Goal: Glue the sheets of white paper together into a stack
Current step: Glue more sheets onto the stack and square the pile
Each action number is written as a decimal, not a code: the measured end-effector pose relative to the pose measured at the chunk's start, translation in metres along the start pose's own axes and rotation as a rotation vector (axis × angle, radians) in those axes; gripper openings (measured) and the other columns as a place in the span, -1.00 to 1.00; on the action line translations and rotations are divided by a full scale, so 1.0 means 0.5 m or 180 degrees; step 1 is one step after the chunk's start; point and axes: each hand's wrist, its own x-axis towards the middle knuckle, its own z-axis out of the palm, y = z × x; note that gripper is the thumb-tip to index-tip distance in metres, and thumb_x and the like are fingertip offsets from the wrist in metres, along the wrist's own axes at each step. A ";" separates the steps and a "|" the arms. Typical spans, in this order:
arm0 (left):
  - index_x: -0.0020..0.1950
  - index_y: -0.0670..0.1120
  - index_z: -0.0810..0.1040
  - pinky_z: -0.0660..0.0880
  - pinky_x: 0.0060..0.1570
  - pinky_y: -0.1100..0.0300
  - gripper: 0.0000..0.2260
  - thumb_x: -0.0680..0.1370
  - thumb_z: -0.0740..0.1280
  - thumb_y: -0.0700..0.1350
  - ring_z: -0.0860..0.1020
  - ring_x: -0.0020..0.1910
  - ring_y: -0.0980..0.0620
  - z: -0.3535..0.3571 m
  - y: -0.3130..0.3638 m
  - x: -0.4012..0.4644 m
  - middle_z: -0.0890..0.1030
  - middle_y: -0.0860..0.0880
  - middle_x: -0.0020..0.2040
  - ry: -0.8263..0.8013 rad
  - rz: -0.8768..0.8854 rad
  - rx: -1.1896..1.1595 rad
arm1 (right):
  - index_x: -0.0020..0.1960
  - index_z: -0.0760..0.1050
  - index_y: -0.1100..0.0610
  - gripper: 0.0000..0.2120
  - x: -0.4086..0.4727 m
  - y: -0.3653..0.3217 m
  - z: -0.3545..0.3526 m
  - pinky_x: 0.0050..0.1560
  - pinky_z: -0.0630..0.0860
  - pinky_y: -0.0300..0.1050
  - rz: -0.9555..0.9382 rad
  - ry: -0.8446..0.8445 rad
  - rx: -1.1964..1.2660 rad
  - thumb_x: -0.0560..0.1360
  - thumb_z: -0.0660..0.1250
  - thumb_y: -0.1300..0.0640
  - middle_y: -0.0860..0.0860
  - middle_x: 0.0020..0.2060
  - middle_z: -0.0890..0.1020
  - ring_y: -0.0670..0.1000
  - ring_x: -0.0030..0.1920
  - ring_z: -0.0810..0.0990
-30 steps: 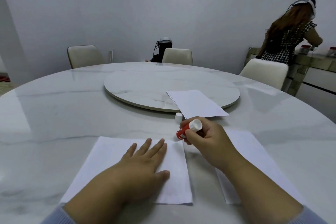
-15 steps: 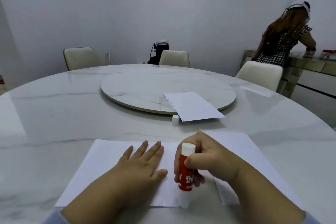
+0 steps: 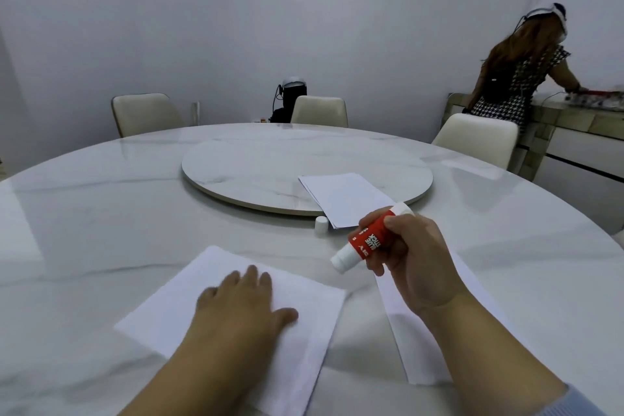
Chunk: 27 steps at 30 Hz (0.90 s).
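My left hand [image 3: 243, 307] lies flat, fingers spread, on a white sheet [image 3: 304, 331] near the table's front edge. My right hand [image 3: 415, 260] holds a red and white glue stick [image 3: 368, 238] tilted, its open white end pointing down-left above the table, just past the sheet's far right corner. A second white sheet [image 3: 422, 358] lies under my right forearm. A small pile of white paper [image 3: 344, 196] rests partly on the turntable. The glue stick's white cap [image 3: 321, 224] stands on the table by that pile.
The round marble table [image 3: 101, 213] has a raised turntable [image 3: 253, 172] in its middle. Chairs [image 3: 145, 113] stand around the far side. A person [image 3: 516, 78] stands at a side counter at the right.
My right hand lifted the glue stick off the sheet's near right edge and carried it up and to the right, now tilted. The sheet under my left hand has turned slightly.
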 end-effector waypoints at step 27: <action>0.53 0.11 -0.09 -0.23 0.45 0.18 -0.40 0.55 0.03 0.22 -0.18 0.50 0.20 0.009 0.004 0.001 -0.12 0.17 0.55 -0.0487 0.0507 -0.0660 | -0.09 0.56 -0.03 -0.86 -0.011 0.041 0.049 -0.05 0.57 -0.01 -0.0050 -0.0579 -0.2562 0.37 0.30 0.02 -0.06 -0.17 0.68 -0.05 -0.13 0.62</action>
